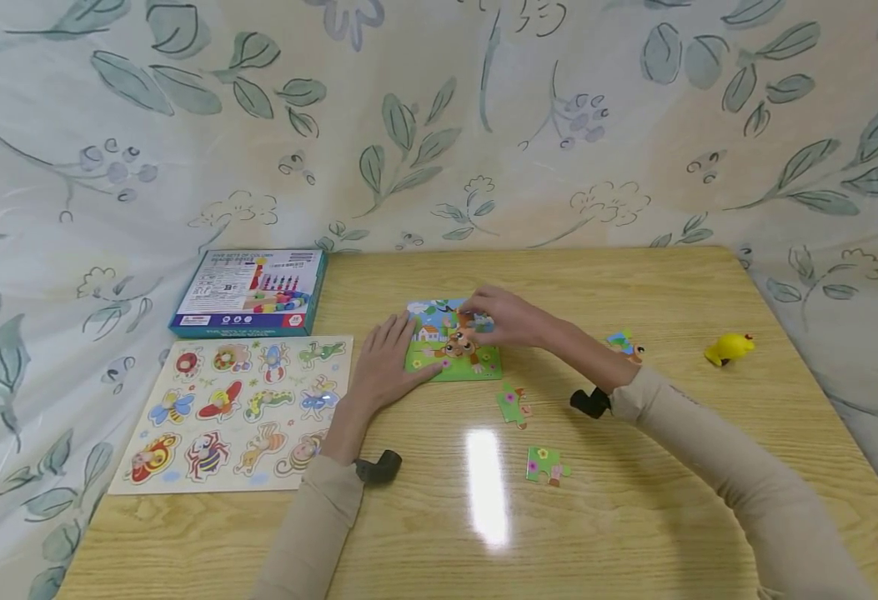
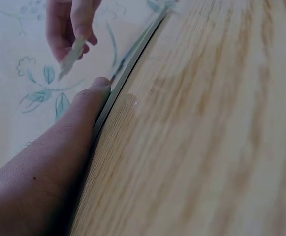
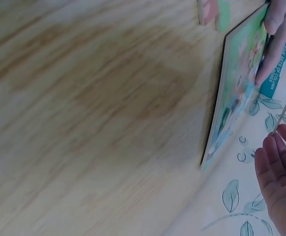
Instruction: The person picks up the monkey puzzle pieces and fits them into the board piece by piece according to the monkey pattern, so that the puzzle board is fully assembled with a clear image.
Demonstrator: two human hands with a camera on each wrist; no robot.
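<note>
A picture puzzle board [image 1: 487,364] with a monkey and a small house lies on the table. My left hand [image 1: 388,362] rests along its left side, fingers straight and thumb stretched over the lower left corner. Above the board's upper right part is my right hand [image 1: 512,321], pinching a puzzle piece [image 2: 73,58] between thumb and fingers. The right wrist view shows that piece edge-on, raised off the board. Two loose green puzzle pieces lie nearer me, one piece [image 1: 512,405] just below the board and another piece [image 1: 545,465] farther down.
Left of my left hand lies a wooden insect puzzle board [image 1: 213,417], with a boxed bead set [image 1: 247,292] behind it. Another puzzle piece [image 1: 622,342] lies beyond my right forearm. A yellow toy [image 1: 729,348] stands on the right. Patterned cloth [image 1: 439,167] hangs behind the table.
</note>
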